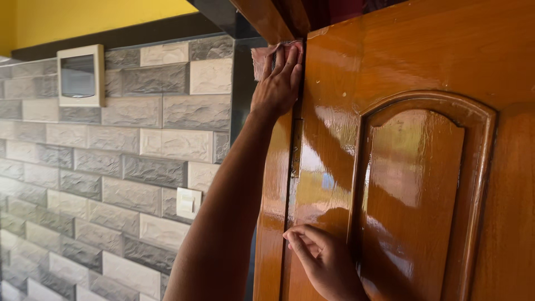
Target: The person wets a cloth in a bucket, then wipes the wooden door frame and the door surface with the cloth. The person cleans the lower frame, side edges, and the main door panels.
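Both hands on the glossy door: left hand presses sandpaper (pinkish), right hand loosely curled, empty.

You see a wall of grey and cream stone-look bricks with a yellow painted strip above a dark band. A small cream box with a dark glass front hangs on it, and a cream light switch sits lower down.
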